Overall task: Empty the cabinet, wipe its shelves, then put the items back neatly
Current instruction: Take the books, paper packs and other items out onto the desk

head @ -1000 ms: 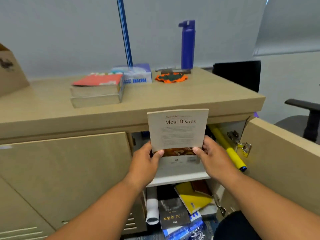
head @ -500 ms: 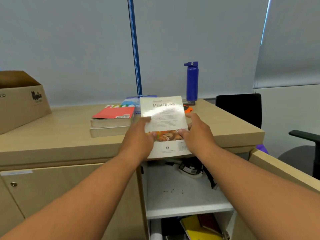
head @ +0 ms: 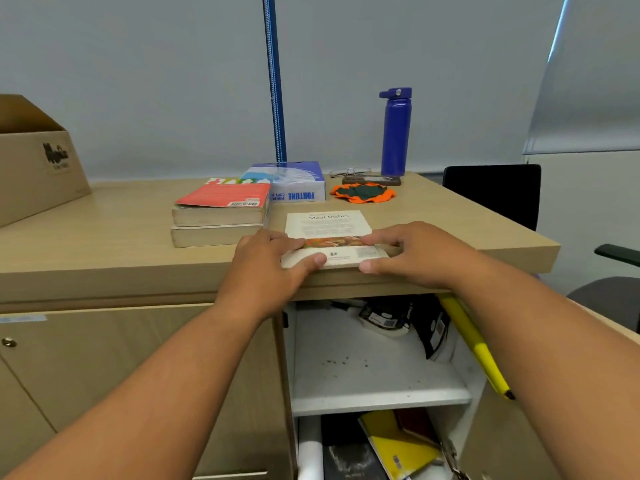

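A white "Meat Dishes" book [head: 329, 225] lies flat on the wooden cabinet top [head: 121, 244], its near end at the front edge. My left hand [head: 273, 261] holds its near left corner, thumb at the near edge, fingers on the cover. My right hand [head: 415, 251] holds the near right corner the same way. Below, the open cabinet's white upper shelf [head: 374, 375] shows dark crumbs, with black packets [head: 408, 323] at its back and a yellow roll [head: 474, 344] leaning at the right. The lower shelf holds a yellow book [head: 398, 445], a dark book [head: 349, 459] and a white roll [head: 310, 448].
Two stacked books [head: 221, 213], a paper ream [head: 294, 183], an orange cloth [head: 362, 192], glasses [head: 349, 172], a phone [head: 372, 180] and a blue bottle [head: 395, 131] stand on top. A cardboard box [head: 34, 161] is far left. Office chairs [head: 491, 192] stand right. A blue pole [head: 275, 77] stands behind.
Both hands lifted the book out of the cabinet, up over the front edge, and laid it flat on the cabinet top. The view tilted upward.
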Demonstrator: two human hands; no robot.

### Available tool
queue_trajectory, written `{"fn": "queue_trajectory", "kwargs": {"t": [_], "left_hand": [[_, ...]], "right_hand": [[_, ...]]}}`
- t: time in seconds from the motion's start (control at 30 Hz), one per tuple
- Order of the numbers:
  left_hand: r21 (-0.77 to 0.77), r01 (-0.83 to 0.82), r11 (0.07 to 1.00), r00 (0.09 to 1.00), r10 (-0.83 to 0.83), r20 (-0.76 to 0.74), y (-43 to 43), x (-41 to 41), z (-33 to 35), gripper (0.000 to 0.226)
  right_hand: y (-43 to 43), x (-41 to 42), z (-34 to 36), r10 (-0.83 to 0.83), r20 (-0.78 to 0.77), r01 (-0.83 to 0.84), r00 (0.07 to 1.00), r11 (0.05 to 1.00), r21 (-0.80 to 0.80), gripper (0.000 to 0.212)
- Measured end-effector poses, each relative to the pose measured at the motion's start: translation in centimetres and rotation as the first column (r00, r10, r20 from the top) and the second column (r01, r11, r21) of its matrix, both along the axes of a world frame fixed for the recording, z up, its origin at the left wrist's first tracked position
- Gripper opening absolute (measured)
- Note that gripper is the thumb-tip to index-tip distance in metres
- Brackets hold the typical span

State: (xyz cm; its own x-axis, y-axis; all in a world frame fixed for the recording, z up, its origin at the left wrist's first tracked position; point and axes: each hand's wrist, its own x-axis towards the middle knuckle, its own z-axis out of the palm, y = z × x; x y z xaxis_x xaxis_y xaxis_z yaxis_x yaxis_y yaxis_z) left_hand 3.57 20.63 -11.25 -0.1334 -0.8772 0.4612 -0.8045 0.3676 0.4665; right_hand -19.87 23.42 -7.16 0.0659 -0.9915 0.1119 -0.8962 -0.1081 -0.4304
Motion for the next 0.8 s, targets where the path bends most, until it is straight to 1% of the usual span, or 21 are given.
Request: {"fn": "queue_trajectory", "kwargs": {"t": [0.03,0.07,0.1,0.17,0.23,0.3,0.37,0.43,0.47,0.5,0.6,0.63,0.67,0.73,0.77,0.8], "left_hand": [[-0.039,-0.034,0.999,0.999,0.033,-0.008,-0.3,-0.3,0.0,0.045],[-0.064,-0.071,0.995,0.997,0.072,0.013,-0.6,-0.6,0.1,0.035],[-0.075,-0.11,0.991,0.992,0.114,0.052,-0.9,-0.9,0.2,0.032],[-0.081,-0.173,0.982,0.975,0.183,0.126,-1.1,-1.3,0.6,0.034],[-0.07,-0.218,0.973,0.958,0.227,0.174,-0.9,-1.6,0.8,0.04],[-0.031,-0.226,0.974,0.943,0.227,0.242,-0.5,-2.0,0.6,0.052],[0.001,-0.223,0.975,0.935,0.213,0.283,-0.6,-2.7,0.1,0.059],[-0.022,-0.228,0.973,0.951,0.227,0.209,-0.4,-3.1,-0.6,0.054],[-0.052,-0.229,0.972,0.959,0.234,0.158,-0.2,-3.2,-0.9,0.05],[-0.072,-0.225,0.972,0.961,0.233,0.147,-0.1,-3.2,-1.3,0.048],[-0.061,-0.203,0.977,0.95,0.212,0.23,-0.1,-3.0,-1.8,0.056],[-0.037,-0.205,0.978,0.949,0.208,0.236,0.0,-3.0,-1.7,0.059],[-0.017,-0.207,0.978,0.953,0.206,0.224,0.0,-3.0,-1.6,0.061],[-0.027,-0.197,0.98,0.964,0.198,0.177,0.5,-3.0,-2.1,0.059],[-0.075,-0.178,0.981,0.969,0.188,0.161,0.9,-2.9,-2.9,0.057],[-0.132,-0.155,0.979,0.971,0.176,0.161,1.5,-2.9,-4.0,0.057]], "right_hand": [[-0.5,0.8,-0.2,-0.039,-0.076,0.038,0.996,0.999,-0.017,0.058],[-1.0,1.7,-0.4,-0.07,-0.15,0.067,0.986,0.997,-0.031,0.054],[-1.5,2.5,-0.6,-0.085,-0.193,0.078,0.978,0.996,-0.042,0.05],[-2.4,3.8,-1.1,-0.088,-0.167,0.083,0.982,0.996,-0.041,0.042],[-3.0,4.4,-1.6,-0.134,-0.119,0.127,0.984,0.99,-0.062,0.042],[-3.4,4.9,-1.8,-0.221,-0.094,0.208,0.971,0.97,-0.126,0.038],[-3.5,5.1,-1.8,-0.281,-0.055,0.267,0.958,0.947,-0.179,0.035],[-3.2,5.0,-2.2,-0.263,-0.035,0.251,0.964,0.947,-0.203,0.037],[-3.1,4.7,-2.5,-0.242,-0.046,0.227,0.969,0.95,-0.215,0.04],[-2.9,4.6,-2.6,-0.221,-0.073,0.202,0.973,0.957,-0.206,0.042],[-3.1,4.2,-2.4,-0.18,-0.135,0.169,0.974,0.982,-0.087,0.05],[-3.1,4.3,-2.3,-0.177,-0.136,0.166,0.975,0.982,-0.088,0.05],[-3.1,4.1,-2.5,-0.18,-0.12,0.164,0.976,0.977,-0.136,0.049],[-2.4,3.4,-4.0,-0.163,-0.033,0.144,0.986,0.937,-0.318,0.044],[-1.7,2.9,-5.4,-0.131,-0.006,0.117,0.991,0.905,-0.41,0.042],[-0.8,2.4,-7.3,-0.095,-0.017,0.075,0.995,0.873,-0.482,0.042]]}}
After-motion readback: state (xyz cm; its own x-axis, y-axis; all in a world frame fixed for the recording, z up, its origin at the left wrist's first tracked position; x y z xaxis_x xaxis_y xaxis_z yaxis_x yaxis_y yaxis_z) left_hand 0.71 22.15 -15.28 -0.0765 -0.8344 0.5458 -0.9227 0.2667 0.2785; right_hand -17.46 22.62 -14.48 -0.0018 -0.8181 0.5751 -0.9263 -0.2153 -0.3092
